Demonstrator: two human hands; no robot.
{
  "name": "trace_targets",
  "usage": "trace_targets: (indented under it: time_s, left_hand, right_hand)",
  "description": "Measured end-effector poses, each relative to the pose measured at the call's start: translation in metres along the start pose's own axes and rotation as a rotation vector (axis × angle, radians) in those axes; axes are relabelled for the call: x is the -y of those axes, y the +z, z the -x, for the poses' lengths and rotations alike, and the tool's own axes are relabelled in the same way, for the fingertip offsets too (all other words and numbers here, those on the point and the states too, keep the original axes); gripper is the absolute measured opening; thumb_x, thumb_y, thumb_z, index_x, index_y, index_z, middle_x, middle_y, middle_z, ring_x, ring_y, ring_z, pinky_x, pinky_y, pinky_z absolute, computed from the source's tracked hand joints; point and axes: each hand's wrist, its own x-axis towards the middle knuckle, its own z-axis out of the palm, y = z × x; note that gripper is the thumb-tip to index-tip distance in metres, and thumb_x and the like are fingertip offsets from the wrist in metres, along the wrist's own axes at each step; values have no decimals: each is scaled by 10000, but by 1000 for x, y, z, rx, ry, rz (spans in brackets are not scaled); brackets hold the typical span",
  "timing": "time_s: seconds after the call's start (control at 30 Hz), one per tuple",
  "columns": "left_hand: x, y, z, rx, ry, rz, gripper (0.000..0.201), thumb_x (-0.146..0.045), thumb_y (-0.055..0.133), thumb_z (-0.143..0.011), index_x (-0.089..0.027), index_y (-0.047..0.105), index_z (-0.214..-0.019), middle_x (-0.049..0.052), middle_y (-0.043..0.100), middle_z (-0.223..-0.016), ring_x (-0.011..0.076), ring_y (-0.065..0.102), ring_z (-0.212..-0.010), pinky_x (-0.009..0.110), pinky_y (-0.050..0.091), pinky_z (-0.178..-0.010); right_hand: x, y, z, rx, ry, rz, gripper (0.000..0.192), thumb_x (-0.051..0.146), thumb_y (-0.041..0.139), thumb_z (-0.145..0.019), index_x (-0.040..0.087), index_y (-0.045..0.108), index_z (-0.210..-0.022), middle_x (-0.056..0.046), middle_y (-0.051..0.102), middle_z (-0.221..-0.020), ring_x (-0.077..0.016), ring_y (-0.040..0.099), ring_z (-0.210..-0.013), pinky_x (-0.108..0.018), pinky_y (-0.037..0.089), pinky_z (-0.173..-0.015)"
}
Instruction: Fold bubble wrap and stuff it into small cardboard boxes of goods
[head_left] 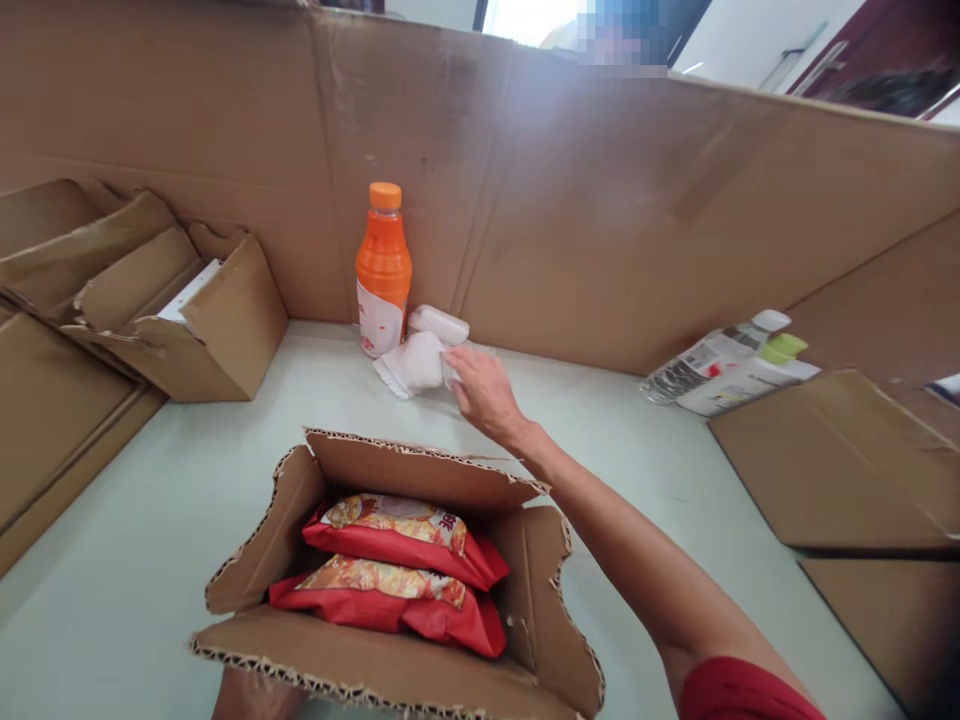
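My right hand [486, 388] reaches over the box to the back of the table, its fingers pinched on the edge of a small white plastic packet [418, 362]. A white rolled piece [441, 324] lies right behind that packet, and an orange drink bottle [384, 270] stands upright beside them on the left. Close to me is an open cardboard box [420, 465] holding two red snack bags, a rear bag [397, 535] and a front bag [397, 605]. Only a part of my left hand [255, 695] shows, below the box's near flap; its fingers are hidden.
A tall cardboard wall [622, 220] closes off the back of the pale table [645, 440]. Cardboard boxes [240, 320] stand at the left. A clear plastic bottle [712, 358] leans near a white-and-green package [750, 385] at the right, behind another cardboard box [832, 460].
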Motion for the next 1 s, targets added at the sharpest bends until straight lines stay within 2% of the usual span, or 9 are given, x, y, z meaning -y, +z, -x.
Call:
trace_targets:
  time_s: [0.1,0.2,0.27,0.33,0.47,0.6,0.67,0.83,1.0]
  left_hand:
    - [-11,9,-10,-80,13,-30,213,-513,619,-784,-321,702,-741,57,695,-694,349,710,-775,525,633,-761]
    - [-21,13,-20,-159,25,26,306,-565,593,-809,-275,674,-756,76,667,-682,338,712,-773,483,639,-731]
    - [-28,13,-26,-198,33,106,351,-573,620,-808,-242,676,-909,102,698,-800,338,719,-857,466,638,-770]
    - [-34,12,-30,-211,41,166,452,-568,658,-797,-223,647,-1089,130,716,-968,344,707,-986,486,614,-880]
    - [-44,10,-33,-215,34,228,647,-572,712,-768,-190,558,-1267,150,687,-1138,356,646,-1157,567,498,-1059]
    - [-48,8,-31,-248,-5,212,669,-598,771,-692,-172,577,-1170,135,677,-1079,348,658,-1085,557,536,-991]
    - [-50,7,-30,-283,-25,185,631,-608,775,-676,-183,583,-1101,107,669,-1006,323,670,-995,527,567,-927]
    - [-53,5,-29,-275,-11,138,604,-606,767,-671,-187,573,-1060,88,661,-968,289,663,-916,464,567,-866]
    - [-40,3,-19,-255,21,-51,386,-595,665,-769,-230,554,-707,13,548,-607,235,597,-633,364,546,-617]
  right_hand:
    - [-2,-39,19,-286,113,-276,338,233,569,-911,196,658,-1235,-134,671,-1326,-272,622,-1194,-466,490,-1002]
    - [-9,-72,54,-437,336,-603,346,380,644,-869,197,662,-1162,-93,718,-1131,-196,682,-913,-357,556,-793]
    - [-19,-81,83,-444,543,-726,420,448,681,-816,187,659,-1145,-65,719,-1025,-165,673,-797,-310,546,-693]
    - [-34,-78,115,-373,728,-712,463,470,673,-779,170,662,-1132,-47,713,-937,-154,661,-728,-294,535,-648]
    - [-61,-60,174,-263,888,-546,354,388,693,-680,169,714,-958,-49,713,-848,-198,663,-743,-363,561,-714]
    - [-68,-59,213,-310,905,-401,252,277,698,-661,209,740,-900,-129,680,-1229,-322,606,-1185,-507,476,-1028]
    - [-63,-61,221,-285,828,-335,240,276,668,-727,230,752,-947,-125,623,-1361,-333,549,-1293,-534,425,-1095]
    - [-49,-50,201,-173,457,-222,229,284,586,-871,273,754,-1025,-82,652,-1361,-290,582,-1277,-521,430,-1111]
    - [-65,-27,166,-158,437,-193,217,225,578,-839,254,757,-958,-90,692,-1302,-285,624,-1216,-528,458,-1083]
